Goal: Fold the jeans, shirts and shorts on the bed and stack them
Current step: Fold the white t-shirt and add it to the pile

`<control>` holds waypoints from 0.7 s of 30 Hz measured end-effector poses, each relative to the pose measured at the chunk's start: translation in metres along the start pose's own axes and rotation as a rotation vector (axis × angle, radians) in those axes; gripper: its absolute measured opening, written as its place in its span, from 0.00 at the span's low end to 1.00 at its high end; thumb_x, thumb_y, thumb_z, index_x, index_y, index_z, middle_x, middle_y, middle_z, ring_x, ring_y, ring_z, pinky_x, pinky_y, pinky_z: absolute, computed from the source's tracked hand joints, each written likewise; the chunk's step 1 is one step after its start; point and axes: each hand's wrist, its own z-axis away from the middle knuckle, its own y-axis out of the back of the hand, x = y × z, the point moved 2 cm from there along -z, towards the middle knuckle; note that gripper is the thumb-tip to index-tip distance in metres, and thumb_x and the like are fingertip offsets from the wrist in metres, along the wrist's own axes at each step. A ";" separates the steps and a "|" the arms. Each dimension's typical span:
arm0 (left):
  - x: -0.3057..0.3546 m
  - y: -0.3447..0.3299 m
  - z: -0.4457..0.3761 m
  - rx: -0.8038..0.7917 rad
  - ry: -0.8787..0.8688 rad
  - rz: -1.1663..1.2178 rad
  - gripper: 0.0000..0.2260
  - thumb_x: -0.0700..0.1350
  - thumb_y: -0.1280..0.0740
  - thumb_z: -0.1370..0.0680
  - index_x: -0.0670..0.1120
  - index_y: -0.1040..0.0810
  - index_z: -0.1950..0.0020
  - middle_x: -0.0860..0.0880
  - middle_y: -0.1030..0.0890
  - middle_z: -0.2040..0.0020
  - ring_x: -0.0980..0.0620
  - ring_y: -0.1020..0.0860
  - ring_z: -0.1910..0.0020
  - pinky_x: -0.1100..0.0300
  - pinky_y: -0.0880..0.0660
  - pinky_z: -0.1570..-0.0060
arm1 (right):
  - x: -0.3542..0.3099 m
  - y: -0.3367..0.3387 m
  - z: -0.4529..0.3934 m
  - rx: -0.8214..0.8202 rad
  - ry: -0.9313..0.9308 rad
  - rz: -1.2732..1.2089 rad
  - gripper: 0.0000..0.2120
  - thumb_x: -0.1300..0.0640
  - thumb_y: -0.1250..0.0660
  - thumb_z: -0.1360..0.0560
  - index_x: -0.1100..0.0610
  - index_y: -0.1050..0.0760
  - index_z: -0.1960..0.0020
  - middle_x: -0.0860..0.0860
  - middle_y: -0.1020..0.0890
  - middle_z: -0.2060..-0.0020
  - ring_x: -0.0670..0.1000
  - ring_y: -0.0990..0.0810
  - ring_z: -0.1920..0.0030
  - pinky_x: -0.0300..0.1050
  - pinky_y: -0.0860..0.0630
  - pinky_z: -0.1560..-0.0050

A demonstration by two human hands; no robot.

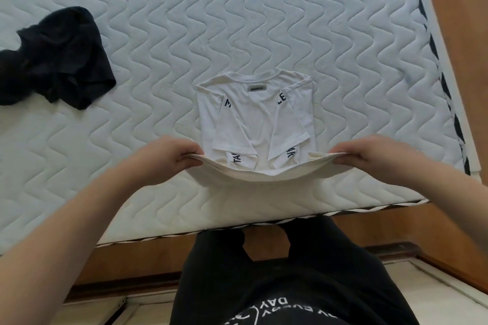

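Note:
A white T-shirt (260, 111) with black lettering lies back-up on the mattress, both sleeves folded inward over its middle. Its bottom hem is lifted off the bed toward me. My left hand (169, 157) pinches the hem's left corner and my right hand (369, 157) pinches the right corner, so the hem sags in a curve between them. A crumpled dark garment (60, 58) lies unfolded at the left side of the bed, apart from both hands.
The white quilted mattress (237, 21) fills the view, with its near edge (237, 227) just in front of my legs. A wooden bed frame (454, 34) runs along the right side and below the near edge.

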 end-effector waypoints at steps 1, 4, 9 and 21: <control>-0.002 0.008 -0.009 0.027 -0.001 -0.014 0.04 0.48 0.32 0.21 0.55 0.20 0.54 0.58 0.19 0.59 0.54 0.24 0.57 0.60 0.28 0.57 | -0.001 0.009 -0.009 0.055 0.021 -0.018 0.08 0.51 0.36 0.20 0.44 0.19 0.46 0.42 0.19 0.54 0.48 0.22 0.51 0.45 0.28 0.51; -0.011 0.029 -0.037 0.077 0.007 -0.019 0.03 0.48 0.33 0.21 0.56 0.20 0.52 0.56 0.20 0.60 0.55 0.24 0.57 0.60 0.29 0.59 | -0.002 0.031 -0.038 0.201 0.067 0.009 0.08 0.54 0.34 0.21 0.50 0.18 0.46 0.47 0.20 0.54 0.52 0.23 0.51 0.51 0.27 0.49; -0.029 0.048 -0.087 0.152 0.032 0.007 0.04 0.47 0.32 0.21 0.56 0.22 0.50 0.55 0.21 0.59 0.51 0.24 0.58 0.56 0.30 0.59 | 0.004 0.061 -0.094 0.306 0.070 0.096 0.07 0.53 0.33 0.22 0.52 0.19 0.47 0.47 0.22 0.60 0.53 0.26 0.56 0.49 0.29 0.55; -0.116 0.049 -0.279 0.118 0.122 -0.060 0.07 0.47 0.33 0.20 0.51 0.21 0.43 0.50 0.24 0.55 0.48 0.27 0.54 0.58 0.36 0.58 | 0.064 0.062 -0.286 0.332 -0.072 0.150 0.07 0.52 0.34 0.22 0.54 0.21 0.49 0.54 0.20 0.60 0.58 0.23 0.54 0.49 0.29 0.58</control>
